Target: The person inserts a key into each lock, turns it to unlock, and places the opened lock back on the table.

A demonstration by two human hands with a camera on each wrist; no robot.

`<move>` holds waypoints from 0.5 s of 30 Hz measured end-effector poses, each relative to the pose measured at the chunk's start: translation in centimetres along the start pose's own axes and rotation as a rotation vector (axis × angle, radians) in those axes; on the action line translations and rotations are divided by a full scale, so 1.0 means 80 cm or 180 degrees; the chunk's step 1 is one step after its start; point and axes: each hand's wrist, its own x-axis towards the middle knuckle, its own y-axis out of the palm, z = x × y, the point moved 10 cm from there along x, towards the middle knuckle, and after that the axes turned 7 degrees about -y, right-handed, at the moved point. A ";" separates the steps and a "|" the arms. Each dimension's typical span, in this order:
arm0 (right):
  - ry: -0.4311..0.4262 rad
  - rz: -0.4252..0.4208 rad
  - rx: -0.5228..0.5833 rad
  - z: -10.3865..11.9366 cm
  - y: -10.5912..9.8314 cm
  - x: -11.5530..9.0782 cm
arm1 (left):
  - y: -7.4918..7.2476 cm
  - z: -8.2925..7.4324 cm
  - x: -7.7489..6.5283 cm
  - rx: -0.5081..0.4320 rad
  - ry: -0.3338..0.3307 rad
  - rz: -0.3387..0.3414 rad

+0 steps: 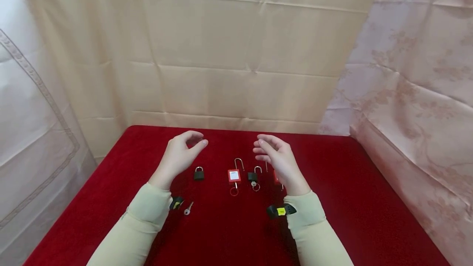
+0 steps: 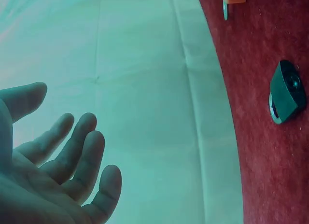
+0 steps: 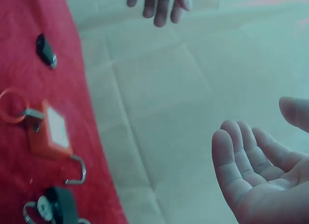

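Observation:
My left hand hovers over the red table at the left with fingers loosely curved and nothing in it. Opposite, my right hand is raised the same way, holding nothing. Between and below them lie padlocks: a small black padlock with its shackle down, a red padlock with a white label, and another black padlock. The last two have raised shackles and keys inserted, with a red ring on the red one's key. A second red padlock is mostly hidden behind my right hand.
A loose key lies near my left wrist. Red cloth covers the table. A beige curtain hangs behind its far edge, with patterned pale cloth on the right and a white curtain on the left.

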 end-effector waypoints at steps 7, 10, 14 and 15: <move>-0.0142 0.0045 0.0022 0.021 0.007 -0.006 | -0.018 0.001 -0.016 -0.0190 0.0069 -0.0137; -0.0131 0.0061 -0.0022 0.022 0.007 -0.009 | -0.016 0.003 -0.019 -0.0185 0.0056 -0.0080; -0.0107 0.0086 -0.0051 0.018 0.006 -0.012 | -0.012 0.008 -0.019 -0.0081 0.0009 -0.0011; -0.0109 0.0095 -0.0060 0.017 0.007 -0.012 | -0.012 0.009 -0.019 -0.0045 0.0004 0.0001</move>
